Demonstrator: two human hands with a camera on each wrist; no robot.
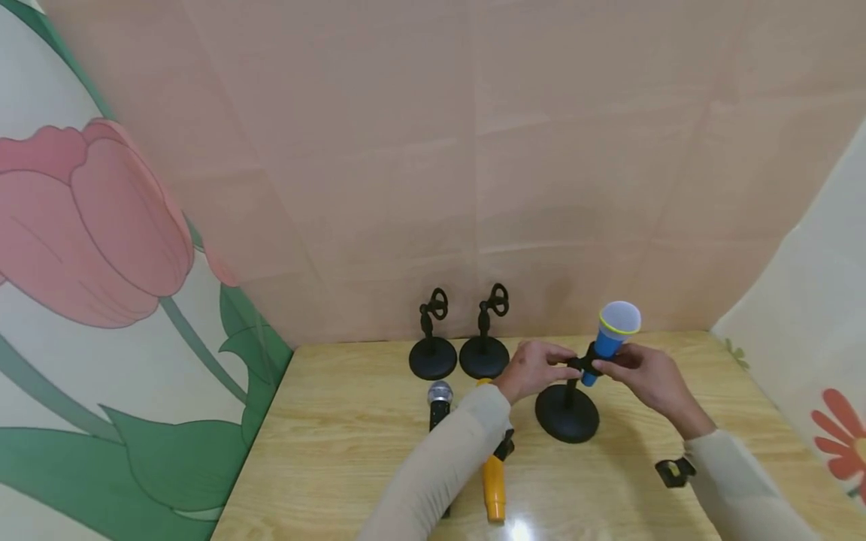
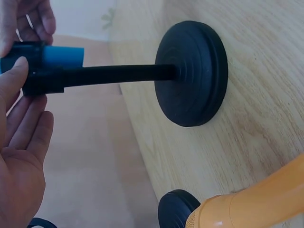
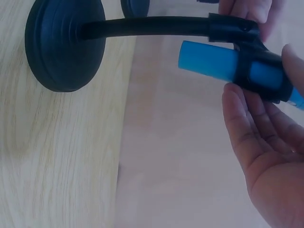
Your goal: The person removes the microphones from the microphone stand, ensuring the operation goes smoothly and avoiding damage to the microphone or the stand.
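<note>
A blue microphone (image 1: pixel 609 342) with a pale flared head and a yellow-green ring sits tilted in the clip (image 3: pixel 266 76) of a black desk microphone stand (image 1: pixel 567 413). My left hand (image 1: pixel 534 368) pinches the stand's joint at the top of its stem. From the other side, my right hand (image 1: pixel 649 376) holds the clip around the blue handle, thumb and fingertips on opposite sides. The handle's lower end (image 3: pixel 206 57) pokes out below the clip. The round base stands on the table.
Two more black stands (image 1: pixel 433 358) with ring-shaped holders stand by the back wall. Left of my hands lie a black microphone (image 1: pixel 440 406) with a silver head and a yellow-orange microphone (image 1: pixel 495 488), both partly behind my left forearm. The wooden table (image 1: pixel 325 421) meets covered walls.
</note>
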